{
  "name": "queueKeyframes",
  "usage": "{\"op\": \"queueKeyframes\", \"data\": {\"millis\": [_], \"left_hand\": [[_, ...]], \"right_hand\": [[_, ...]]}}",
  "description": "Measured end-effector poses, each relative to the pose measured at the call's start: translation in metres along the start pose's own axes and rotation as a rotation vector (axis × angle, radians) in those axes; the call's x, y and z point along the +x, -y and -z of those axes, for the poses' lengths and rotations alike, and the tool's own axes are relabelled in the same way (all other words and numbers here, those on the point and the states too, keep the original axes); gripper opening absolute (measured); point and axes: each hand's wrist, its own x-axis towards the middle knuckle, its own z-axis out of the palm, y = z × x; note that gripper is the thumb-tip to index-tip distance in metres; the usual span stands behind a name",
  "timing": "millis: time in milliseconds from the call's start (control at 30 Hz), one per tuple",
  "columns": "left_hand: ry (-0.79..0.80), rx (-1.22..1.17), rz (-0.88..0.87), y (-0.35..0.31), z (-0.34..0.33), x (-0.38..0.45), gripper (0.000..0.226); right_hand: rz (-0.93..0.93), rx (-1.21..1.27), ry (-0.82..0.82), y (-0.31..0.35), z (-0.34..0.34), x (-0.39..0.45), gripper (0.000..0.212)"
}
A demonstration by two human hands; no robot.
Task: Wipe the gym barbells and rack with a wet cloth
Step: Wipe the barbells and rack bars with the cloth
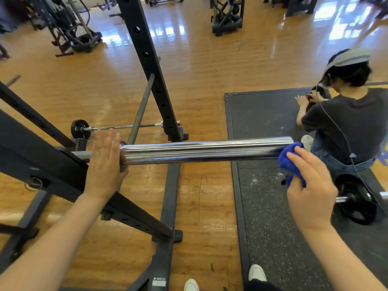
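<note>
Rack: the black perforated steel rack (42, 156) fills the left, carrying the bar; it looks not yet wiped, so it remains to be done.
Left hand: the left hand (104, 164) lies flat with straight fingers against the inner collar of the sleeve; its grip is wide and holds nothing; keeping it pressed there should stop the bar rolling or sliding under the wiping stroke.
Sleeve: the long shiny chrome barbell sleeve (205, 152) runs level from the rack out to the right, its end free.
Cloth: the bunched blue wet cloth (288, 162) touches the sleeve near its outer end, held in the grip of the right hand (310, 192), whose fingers curl round it.
Doing it well: wrap the cloth round the sleeve and draw it along the whole length, turning to reach the underside; the end face needs a pass too.
Around: a small loaded barbell (126, 127) lies on the wooden floor (199, 70) beyond; a black weight plate (354, 198) sits on the dark rubber mat (273, 206).
In the way: a crouching person in a dark shirt (346, 122) is just beyond the sleeve's end; wide strokes off the tip could reach them.
</note>
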Motion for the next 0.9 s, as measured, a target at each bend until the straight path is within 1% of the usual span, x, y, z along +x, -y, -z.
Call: {"op": "queueKeyframes", "data": {"millis": [67,133,200,267,400,500,567,633,700,800,900], "left_hand": [[0.060,-0.018,0.013,0.002,0.003,0.004,0.100],[0.150,-0.047,0.017,0.005,0.012,0.013,0.105],[0.251,-0.107,-0.011,0.010,0.019,0.022,0.108],[0.332,-0.147,-0.037,0.014,0.025,0.030,0.110],[0.428,-0.170,-0.034,0.014,0.031,0.036,0.112],[0.475,-0.132,-0.039,0.014,0.033,0.041,0.115],[0.421,-0.055,-0.059,0.016,0.032,0.040,0.117],[0.286,0.045,-0.093,0.019,0.029,0.033,0.124],[0.166,0.071,-0.086,0.015,0.023,0.019,0.126],[0.017,0.044,-0.049,0.003,0.008,-0.003,0.114],[-0.046,-0.005,-0.001,0.000,-0.005,-0.008,0.103]], "right_hand": [[0.014,-0.017,-0.005,0.000,-0.005,0.016,0.040],[0.035,-0.051,0.048,-0.004,-0.016,0.026,0.041],[0.058,-0.075,0.089,-0.008,-0.024,0.023,0.040],[0.073,-0.082,0.083,-0.011,-0.024,0.014,0.039],[0.099,-0.080,0.078,-0.012,-0.016,-0.006,0.037],[0.081,-0.070,0.076,-0.011,-0.012,-0.007,0.039],[0.066,-0.045,0.044,-0.006,-0.011,0.002,0.040],[0.074,-0.049,0.036,-0.003,-0.014,0.014,0.040],[0.080,-0.069,0.065,-0.004,-0.020,0.021,0.040],[0.102,-0.097,0.089,-0.010,-0.025,0.019,0.040],[0.113,-0.089,0.080,-0.012,-0.021,0.006,0.038]]}}
